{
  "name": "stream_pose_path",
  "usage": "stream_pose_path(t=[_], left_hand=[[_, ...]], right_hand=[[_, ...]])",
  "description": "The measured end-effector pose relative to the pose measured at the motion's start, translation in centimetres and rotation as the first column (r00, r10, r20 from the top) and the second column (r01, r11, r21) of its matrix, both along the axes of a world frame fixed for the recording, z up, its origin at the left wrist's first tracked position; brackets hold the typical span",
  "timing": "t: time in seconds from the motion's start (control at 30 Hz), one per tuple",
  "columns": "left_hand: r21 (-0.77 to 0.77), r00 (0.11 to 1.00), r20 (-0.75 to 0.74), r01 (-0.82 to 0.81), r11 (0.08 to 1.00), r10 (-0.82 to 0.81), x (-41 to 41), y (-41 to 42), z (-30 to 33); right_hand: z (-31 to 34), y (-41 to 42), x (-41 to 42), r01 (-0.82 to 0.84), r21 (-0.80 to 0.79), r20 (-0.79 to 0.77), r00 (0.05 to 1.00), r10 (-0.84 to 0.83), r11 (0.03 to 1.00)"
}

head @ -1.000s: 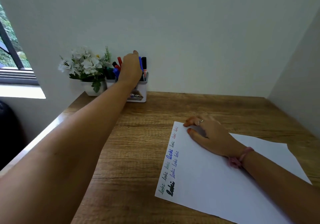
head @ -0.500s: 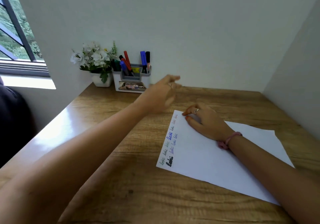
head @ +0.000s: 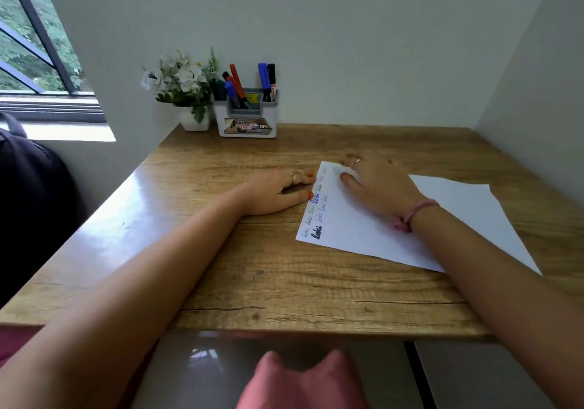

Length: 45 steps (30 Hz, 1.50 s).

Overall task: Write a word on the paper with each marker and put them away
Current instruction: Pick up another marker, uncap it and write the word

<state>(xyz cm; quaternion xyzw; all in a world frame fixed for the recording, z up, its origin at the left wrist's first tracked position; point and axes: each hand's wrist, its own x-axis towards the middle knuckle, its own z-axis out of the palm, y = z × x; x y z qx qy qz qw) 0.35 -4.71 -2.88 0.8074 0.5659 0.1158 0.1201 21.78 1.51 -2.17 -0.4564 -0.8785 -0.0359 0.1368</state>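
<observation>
White paper (head: 373, 231) lies askew on the wooden desk (head: 252, 269), right of centre, with a column of small handwritten words in green, blue, red and black running down its left edge. The right hand (head: 379, 184) rests flat on its upper part, fingers relaxed and gripping nothing; the left hand (head: 278, 190) lies flat on the desk, fingertips touching the sheet's left edge, also holding nothing.

All markers (head: 249, 83) in view stand in the white-and-grey desk organiser (head: 246, 118) against the back wall, just beside a small pot of white flowers (head: 181, 81). By that, the task looks finished or nearly so.

What could go wrong is slight: a palm dragged over the words could smear ink not yet dry, and either hand could slide or crease the sheet.
</observation>
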Motion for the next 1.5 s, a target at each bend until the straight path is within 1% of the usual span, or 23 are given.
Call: stream_pose_path(t=[0.07,0.1,0.17,0.3,0.43,0.5,0.6,0.67,0.77,0.9,1.37,1.43,1.5], left_hand=[[0.008,1.0,0.013,-0.006,1.0,0.006,-0.1,0.1,0.0],[0.011,1.0,0.011,-0.006,1.0,0.006,-0.1,0.2,0.0],[0.014,1.0,-0.011,-0.008,1.0,0.009,-0.1,0.3,-0.2],[0.031,0.999,-0.04,-0.018,0.999,0.019,-0.5,1.1,-1.1],[0.009,0.999,-0.009,-0.031,0.999,0.031,-0.7,1.2,-1.3],[0.028,0.999,0.015,-0.049,0.998,0.048,-0.6,1.0,-1.4],[0.041,0.991,0.076,-0.109,0.993,0.106,-0.5,0.9,-1.1],[0.049,0.985,0.071,-0.159,0.986,0.156,-0.4,0.7,-1.0],[0.018,0.982,0.055,-0.18,0.983,0.179,-0.2,0.5,-0.5],[-0.031,0.973,0.087,-0.21,0.977,0.211,-0.2,0.6,0.3],[-0.058,0.96,0.103,-0.257,0.965,0.261,-0.1,0.9,0.8],[-0.082,0.959,0.092,-0.26,0.962,0.267,-0.1,0.9,0.8],[-0.101,0.953,0.117,-0.27,0.957,0.281,0.1,0.8,1.0]], right_hand=[[-0.4,-1.4,0.0,0.032,-0.147,-0.06,0.997,-0.042,0.989],[-0.9,-1.8,-0.1,0.05,-0.198,-0.053,0.997,-0.062,0.979],[-1.8,-2.3,-0.3,0.077,-0.237,-0.026,0.996,-0.085,0.968],[-2.7,-2.1,-0.5,0.088,-0.217,-0.04,0.994,-0.099,0.972],[-2.4,-2.4,-0.5,0.104,-0.239,-0.04,0.992,-0.117,0.966],[-2.2,-2.7,-0.6,0.113,-0.245,-0.04,0.991,-0.127,0.963],[-1.5,-2.9,-0.8,0.123,-0.269,-0.03,0.99,-0.136,0.955],[-1.3,-3.0,-0.8,0.125,-0.286,-0.024,0.99,-0.138,0.95],[-0.9,-3.0,-0.9,0.137,-0.305,-0.014,0.989,-0.148,0.943],[-0.4,-3.0,-0.9,0.15,-0.343,0.004,0.987,-0.158,0.927],[-0.3,-2.9,-0.8,0.152,-0.362,-0.006,0.986,-0.165,0.92],[-0.4,-2.8,-0.8,0.149,-0.382,-0.007,0.987,-0.164,0.912],[-0.5,-2.7,-0.8,0.136,-0.373,-0.027,0.987,-0.157,0.918]])
